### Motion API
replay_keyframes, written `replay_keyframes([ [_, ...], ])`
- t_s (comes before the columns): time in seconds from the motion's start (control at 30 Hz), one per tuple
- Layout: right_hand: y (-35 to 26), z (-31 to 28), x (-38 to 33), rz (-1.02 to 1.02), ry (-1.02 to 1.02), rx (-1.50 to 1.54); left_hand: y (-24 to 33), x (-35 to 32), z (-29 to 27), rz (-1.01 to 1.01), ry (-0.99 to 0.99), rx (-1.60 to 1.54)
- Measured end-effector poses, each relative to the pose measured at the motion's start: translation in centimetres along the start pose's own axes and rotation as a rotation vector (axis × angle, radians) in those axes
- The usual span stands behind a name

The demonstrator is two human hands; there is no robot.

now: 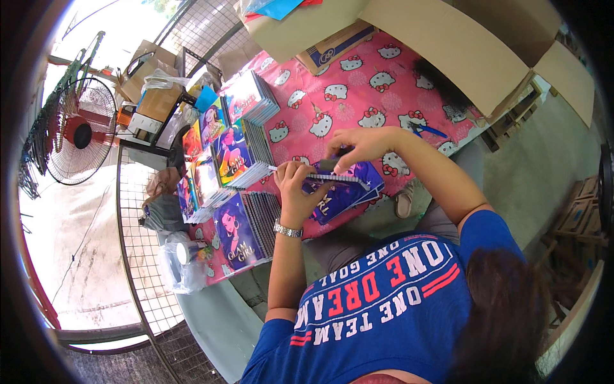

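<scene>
Pink cartoon-cat cloth covers the desk (358, 89) in front of me, with concrete floor to the right and a wire-mesh fence running along the left. From my remote seat I see both of my hands meeting over a purple spiral notebook (345, 187) that lies near the close edge of the desk, on top of one or two more of the same kind.

My left hand (295, 189), with a silver watch (287, 230) on the wrist, rests on the notebook's left end; its fingers (295, 171) are curled and pressed down onto the wire spine. My right hand (361, 144) comes in from the right and hovers just over the spine, its fingers (339, 150) bunched together, pinching a small dark thing that I cannot make out.

Left of the notebook stand several stacks of notebooks (224, 166) with bright illustrated covers, fanned along the desk's left side from near to far. At the far edge sit open cardboard boxes (448, 38). Blue-handled pliers (425, 131) lie on the cloth to the right of my hands. Beyond the fence, far left, a floor fan (80, 131) stands in bright sun.
</scene>
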State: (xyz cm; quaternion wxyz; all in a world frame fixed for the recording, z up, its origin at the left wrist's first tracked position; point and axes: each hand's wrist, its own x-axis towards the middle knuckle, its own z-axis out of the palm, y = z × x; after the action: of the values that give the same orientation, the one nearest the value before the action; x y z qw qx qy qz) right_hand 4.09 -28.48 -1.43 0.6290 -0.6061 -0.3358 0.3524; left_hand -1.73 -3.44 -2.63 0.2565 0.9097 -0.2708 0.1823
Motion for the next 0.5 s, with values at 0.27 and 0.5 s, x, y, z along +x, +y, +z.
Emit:
replay_keyframes([
  [0.27, -0.6, 0.8, -0.9, -0.099, 0.011, 0.127, 0.7, -0.6, 0.6, -0.039, 0.04, -0.04],
  [0.5, -0.3, 0.5, -1.3, -0.161, -0.074, 0.414, 1.3, -0.3, 1.3, -0.067, 0.055, -0.084],
])
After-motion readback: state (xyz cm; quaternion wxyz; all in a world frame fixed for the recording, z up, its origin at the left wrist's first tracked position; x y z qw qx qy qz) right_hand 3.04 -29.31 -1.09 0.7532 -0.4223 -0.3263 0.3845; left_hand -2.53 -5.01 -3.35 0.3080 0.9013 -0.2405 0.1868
